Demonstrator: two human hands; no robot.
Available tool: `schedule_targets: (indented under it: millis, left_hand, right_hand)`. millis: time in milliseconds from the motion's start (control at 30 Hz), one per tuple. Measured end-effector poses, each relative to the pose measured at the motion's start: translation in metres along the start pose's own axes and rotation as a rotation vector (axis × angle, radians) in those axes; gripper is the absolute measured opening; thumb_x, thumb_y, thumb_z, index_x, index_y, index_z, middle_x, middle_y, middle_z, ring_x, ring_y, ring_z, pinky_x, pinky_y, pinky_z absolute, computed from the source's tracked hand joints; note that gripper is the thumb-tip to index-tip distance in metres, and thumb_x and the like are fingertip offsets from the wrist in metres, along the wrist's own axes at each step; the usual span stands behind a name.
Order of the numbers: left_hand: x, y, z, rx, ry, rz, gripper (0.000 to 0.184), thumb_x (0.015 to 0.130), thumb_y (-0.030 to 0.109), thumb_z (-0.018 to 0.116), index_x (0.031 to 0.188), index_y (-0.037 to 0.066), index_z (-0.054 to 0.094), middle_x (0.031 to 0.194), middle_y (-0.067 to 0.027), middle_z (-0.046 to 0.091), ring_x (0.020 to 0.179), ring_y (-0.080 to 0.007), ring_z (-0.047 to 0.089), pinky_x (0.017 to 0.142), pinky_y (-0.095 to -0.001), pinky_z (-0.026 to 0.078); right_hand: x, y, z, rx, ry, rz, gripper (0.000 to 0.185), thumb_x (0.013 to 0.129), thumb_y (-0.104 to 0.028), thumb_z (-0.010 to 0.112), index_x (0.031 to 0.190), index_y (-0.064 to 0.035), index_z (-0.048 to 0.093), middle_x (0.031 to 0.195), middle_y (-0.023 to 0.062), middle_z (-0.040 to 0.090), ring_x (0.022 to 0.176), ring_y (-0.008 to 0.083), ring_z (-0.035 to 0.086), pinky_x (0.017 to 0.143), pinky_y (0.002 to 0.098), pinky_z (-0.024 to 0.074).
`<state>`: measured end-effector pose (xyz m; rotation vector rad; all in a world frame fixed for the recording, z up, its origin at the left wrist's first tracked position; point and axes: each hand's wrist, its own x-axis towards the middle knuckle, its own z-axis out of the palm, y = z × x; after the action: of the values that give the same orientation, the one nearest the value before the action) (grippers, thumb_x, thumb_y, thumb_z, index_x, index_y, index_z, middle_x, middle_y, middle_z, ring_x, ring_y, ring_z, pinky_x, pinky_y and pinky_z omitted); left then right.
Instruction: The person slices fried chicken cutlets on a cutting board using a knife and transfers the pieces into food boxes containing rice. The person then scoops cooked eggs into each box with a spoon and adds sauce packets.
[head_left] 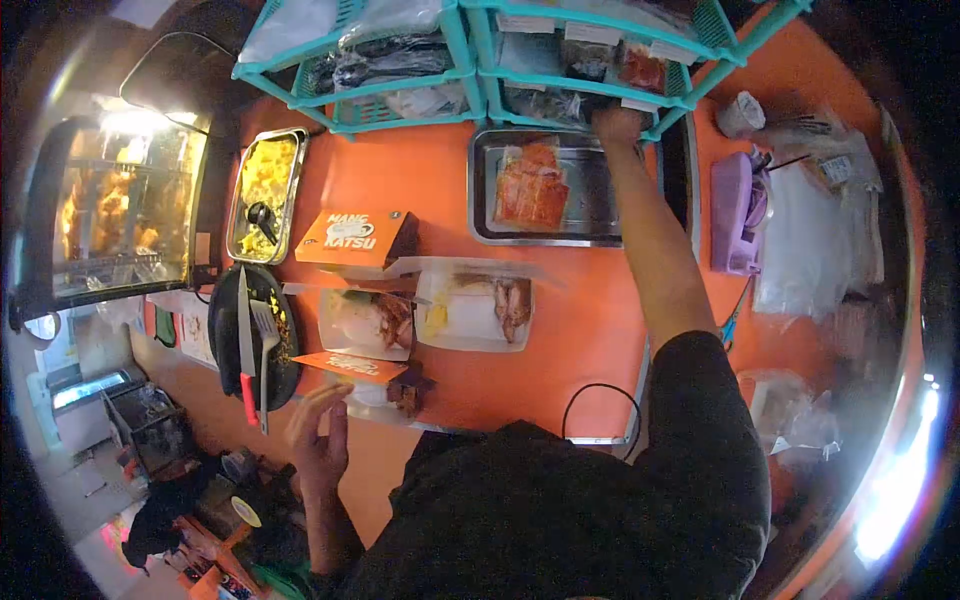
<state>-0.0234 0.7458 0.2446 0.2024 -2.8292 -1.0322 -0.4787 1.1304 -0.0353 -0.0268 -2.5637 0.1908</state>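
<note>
My right hand (617, 126) reaches into the lowest tier of the teal plastic rack (400, 72); its fingers are hidden there. Near the table's front edge, my left hand (322, 440) is raised beside an orange-topped box (352, 366), its fingers partly bent and apart, with nothing visible in them. Two open clear containers with white rice and browned meat, one on the left (362, 322) and one on the right (476, 312), lie on the orange table (560, 375). Behind them stands an orange printed box (358, 238).
A metal tray (590, 238) holds reddish sheets. At the left are a tray of yellow food (268, 180) and a dark board (284, 375) with a red-handled knife (247, 350) and a spatula (266, 335). A purple container (733, 210) and plastic bags (805, 240) lie right.
</note>
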Motion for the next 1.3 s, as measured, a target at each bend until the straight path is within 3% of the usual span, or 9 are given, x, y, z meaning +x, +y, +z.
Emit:
schedule_targets:
  millis: [167, 400, 467, 633, 767, 900, 967, 1100, 1300]
  left_hand:
    - [-0.020, 0.008, -0.003, -0.009, 0.065, -0.005, 0.010, 0.088, 0.001, 0.056, 0.094, -0.002, 0.064, 0.094, -0.0143, 0.068, 0.089, -0.0241, 0.066, 0.081, -0.0339, 0.050]
    - [-0.038, 0.001, 0.004, -0.139, 0.122, -0.060, 0.011, 0.091, 0.002, 0.054, 0.095, -0.002, 0.063, 0.093, -0.0133, 0.068, 0.088, -0.0226, 0.065, 0.081, -0.0327, 0.049]
    - [-0.031, 0.010, 0.013, -0.228, 0.124, -0.070, 0.011, 0.092, 0.002, 0.053, 0.095, -0.002, 0.063, 0.093, -0.0126, 0.068, 0.088, -0.0213, 0.064, 0.081, -0.0322, 0.049]
    - [0.011, 0.046, 0.058, -0.694, -0.053, -0.171, 0.014, 0.094, 0.006, 0.052, 0.101, -0.001, 0.061, 0.098, -0.0094, 0.065, 0.088, -0.0151, 0.062, 0.081, -0.0274, 0.049]
    - [0.042, 0.056, 0.061, -0.790, -0.097, -0.178, 0.016, 0.094, 0.010, 0.055, 0.105, -0.001, 0.060, 0.103, -0.0088, 0.063, 0.093, -0.0134, 0.060, 0.083, -0.0260, 0.047]
    - [0.107, 0.008, 0.018, 0.040, 0.050, 0.321, 0.024, 0.083, 0.007, 0.063, 0.107, 0.004, 0.060, 0.107, -0.0130, 0.062, 0.100, -0.0284, 0.060, 0.087, -0.0364, 0.046]
    - [0.142, -0.030, 0.005, 0.302, -0.011, 0.338, 0.031, 0.080, 0.005, 0.063, 0.110, 0.006, 0.058, 0.112, -0.0144, 0.058, 0.107, -0.0336, 0.055, 0.089, -0.0407, 0.045]
    - [0.206, -0.099, 0.006, 0.423, -0.318, 0.445, 0.042, 0.078, 0.006, 0.065, 0.118, 0.008, 0.054, 0.118, -0.0135, 0.055, 0.111, -0.0332, 0.054, 0.092, -0.0422, 0.045]
    - [0.230, -0.144, 0.034, 0.731, -0.582, 0.505, 0.063, 0.071, 0.011, 0.073, 0.128, 0.014, 0.047, 0.125, -0.0115, 0.053, 0.116, -0.0334, 0.051, 0.094, -0.0442, 0.045]
  right_hand:
    - [-0.003, -0.027, -0.069, 0.335, 0.043, 0.348, 0.034, 0.076, -0.021, 0.067, 0.105, -0.0037, 0.062, 0.103, 0.0201, 0.064, 0.094, 0.0402, 0.061, 0.082, 0.0453, 0.0492]
    - [-0.058, -0.035, -0.173, 0.731, 0.443, 0.309, 0.012, 0.082, -0.006, 0.055, 0.092, -0.0005, 0.055, 0.084, 0.0149, 0.062, 0.077, 0.0306, 0.063, 0.068, 0.0401, 0.0496]
    - [-0.059, -0.032, -0.218, 1.003, 0.112, 0.556, 0.005, 0.084, -0.005, 0.052, 0.088, -0.0019, 0.051, 0.076, 0.0074, 0.056, 0.065, 0.0183, 0.058, 0.060, 0.0334, 0.0485]
    - [-0.073, -0.054, -0.304, 1.431, -0.473, 0.460, 0.024, 0.083, -0.018, 0.070, 0.097, -0.0087, 0.053, 0.078, 0.0002, 0.056, 0.060, 0.0076, 0.052, 0.042, 0.0229, 0.0481]
    - [-0.116, -0.096, -0.360, 1.543, -0.985, 0.336, 0.033, 0.081, -0.017, 0.073, 0.109, -0.0091, 0.058, 0.087, -0.0012, 0.061, 0.071, 0.0094, 0.058, 0.058, 0.0281, 0.0525]
    - [-0.173, -0.121, -0.343, 1.384, -1.307, 0.040, 0.030, 0.081, -0.021, 0.072, 0.105, -0.0059, 0.063, 0.089, 0.0022, 0.065, 0.082, 0.0165, 0.062, 0.077, 0.0331, 0.0513]
    - [-0.182, -0.144, -0.329, 0.918, -0.869, -0.142, 0.021, 0.084, -0.021, 0.064, 0.097, -0.0043, 0.066, 0.091, 0.0109, 0.068, 0.084, 0.0252, 0.065, 0.078, 0.0369, 0.0516]
    - [-0.207, -0.174, -0.244, 0.681, -0.476, -0.415, 0.019, 0.085, -0.018, 0.056, 0.090, -0.0039, 0.068, 0.092, 0.0181, 0.067, 0.087, 0.0325, 0.064, 0.081, 0.0417, 0.0506]
    - [-0.211, -0.191, -0.220, 0.621, -1.012, -0.098, 0.026, 0.084, -0.017, 0.053, 0.102, -0.0024, 0.064, 0.095, 0.0194, 0.066, 0.090, 0.0344, 0.064, 0.082, 0.0453, 0.0498]
